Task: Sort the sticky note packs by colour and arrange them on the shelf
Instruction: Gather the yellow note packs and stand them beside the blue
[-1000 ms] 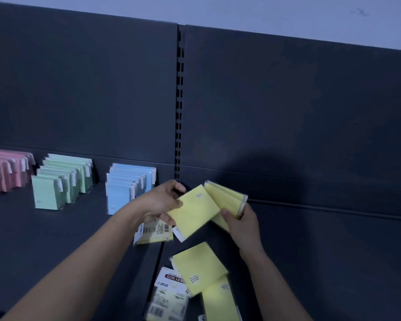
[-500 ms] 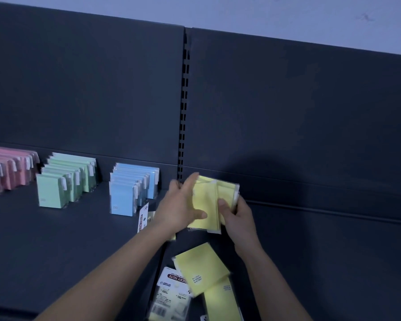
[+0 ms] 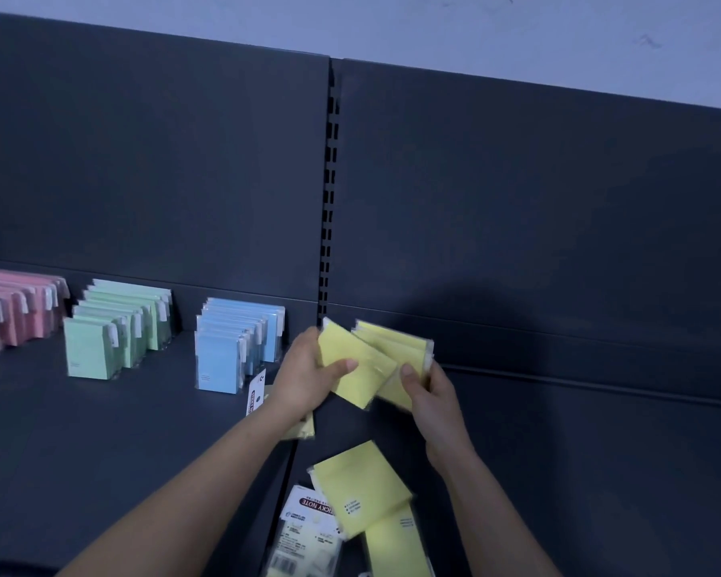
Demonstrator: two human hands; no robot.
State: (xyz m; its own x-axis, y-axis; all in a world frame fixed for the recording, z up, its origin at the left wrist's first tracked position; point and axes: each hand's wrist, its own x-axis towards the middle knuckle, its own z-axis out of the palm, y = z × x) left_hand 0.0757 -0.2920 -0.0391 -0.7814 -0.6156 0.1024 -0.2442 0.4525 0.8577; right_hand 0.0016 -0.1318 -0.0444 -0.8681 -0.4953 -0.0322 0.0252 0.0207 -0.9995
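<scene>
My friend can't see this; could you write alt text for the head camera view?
Two bare hands, left and right, hold yellow sticky note packs over a dark metal shelf. Pink, green and blue rows stand left.

Both hands (image 3: 309, 376) have fanned the yellow packs (image 3: 371, 364) apart again.

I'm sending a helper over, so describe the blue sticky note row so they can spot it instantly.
On the dark shelf, three upright rows of packs stand along the back panel. The blue row is the rightmost, nearest the slotted upright post; its neighbours are green and pink.
</scene>
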